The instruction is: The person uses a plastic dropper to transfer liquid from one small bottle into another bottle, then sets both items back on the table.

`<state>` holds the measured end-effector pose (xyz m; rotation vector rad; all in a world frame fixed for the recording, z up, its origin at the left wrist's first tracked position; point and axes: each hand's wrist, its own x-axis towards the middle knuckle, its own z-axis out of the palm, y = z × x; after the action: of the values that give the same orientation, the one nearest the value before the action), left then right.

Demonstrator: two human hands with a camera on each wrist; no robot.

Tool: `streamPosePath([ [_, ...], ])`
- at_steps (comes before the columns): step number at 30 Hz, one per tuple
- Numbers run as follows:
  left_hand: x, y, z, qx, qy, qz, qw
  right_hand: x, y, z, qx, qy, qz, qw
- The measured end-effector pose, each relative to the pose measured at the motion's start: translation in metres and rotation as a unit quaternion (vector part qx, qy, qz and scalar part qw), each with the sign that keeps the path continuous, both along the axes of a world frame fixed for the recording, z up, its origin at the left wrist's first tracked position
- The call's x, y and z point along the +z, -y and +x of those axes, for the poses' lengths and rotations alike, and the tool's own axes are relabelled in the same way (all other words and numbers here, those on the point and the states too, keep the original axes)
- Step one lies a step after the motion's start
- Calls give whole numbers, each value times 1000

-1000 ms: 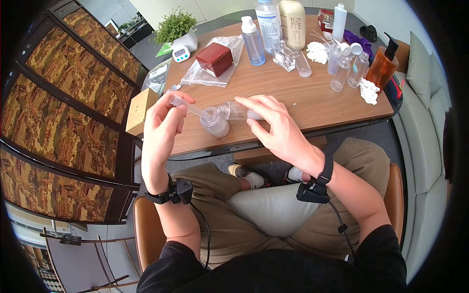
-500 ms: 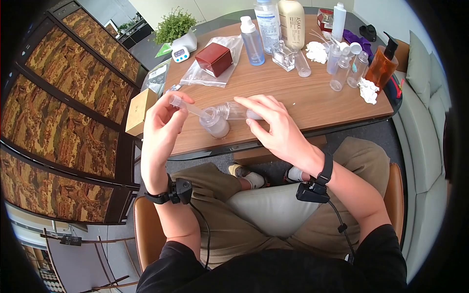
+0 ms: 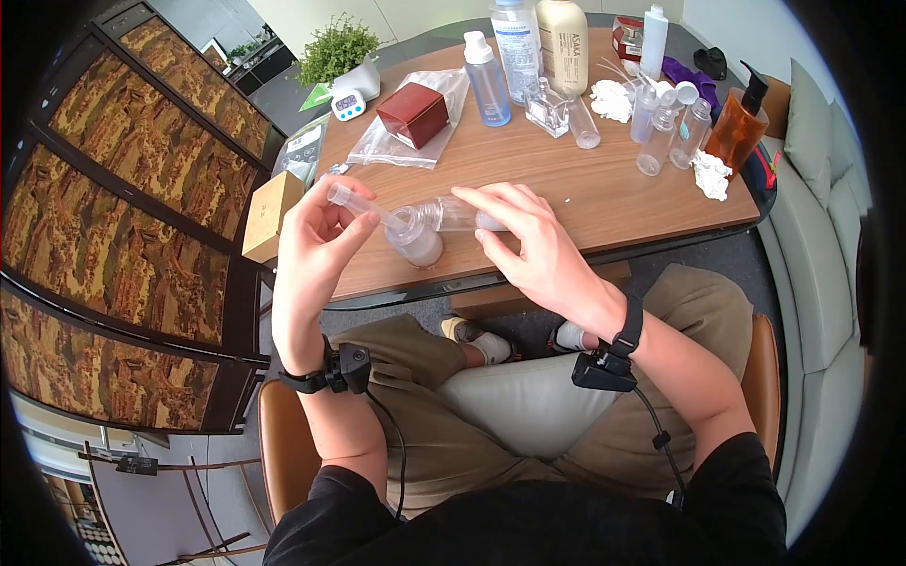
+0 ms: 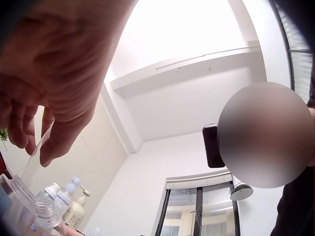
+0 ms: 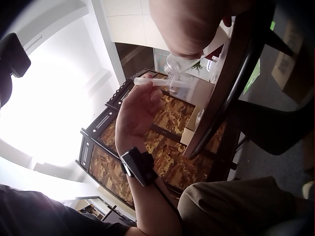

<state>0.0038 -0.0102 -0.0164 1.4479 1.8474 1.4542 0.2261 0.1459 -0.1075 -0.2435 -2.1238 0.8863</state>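
Observation:
A clear, wide-mouthed bottle point(image 3: 415, 247) with cloudy contents stands near the table's front edge. My left hand point(image 3: 319, 241) pinches a translucent, flanged tube point(image 3: 355, 200) between thumb and fingers; the tube slants down into that bottle's mouth. In the left wrist view the thumb lies against the tube. My right hand point(image 3: 540, 243) holds a second clear bottle point(image 3: 455, 215) on its side, its ribbed neck right at the standing bottle's rim. Its base shows beneath the right fingers, and the palm hides part of it.
Behind the hands lie a dark red box point(image 3: 413, 115) on a plastic bag point(image 3: 439, 149) and a blue pump bottle point(image 3: 488, 90). Several small clear bottles point(image 3: 653, 151), crumpled tissue point(image 3: 713, 177) and an amber pump bottle point(image 3: 739, 132) stand right. A cardboard box point(image 3: 268, 217) sits left.
The left thumb has shifted along the tube toward the standing bottle. The right hand and its bottle have stayed in place.

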Motion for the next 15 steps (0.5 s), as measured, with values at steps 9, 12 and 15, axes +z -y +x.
streamPosePath([
  [9, -2, 1, -3, 20, 3, -27, 999, 0, 0, 0, -2, 0, 5, 1000],
  [12, -3, 1, -4, 33, -14, -34, 999, 0, 0, 0, -3, 0, 6, 1000],
  [15, -4, 1, -6, 42, -23, -37, 998, 0, 0, 0, -4, 0, 8, 1000],
])
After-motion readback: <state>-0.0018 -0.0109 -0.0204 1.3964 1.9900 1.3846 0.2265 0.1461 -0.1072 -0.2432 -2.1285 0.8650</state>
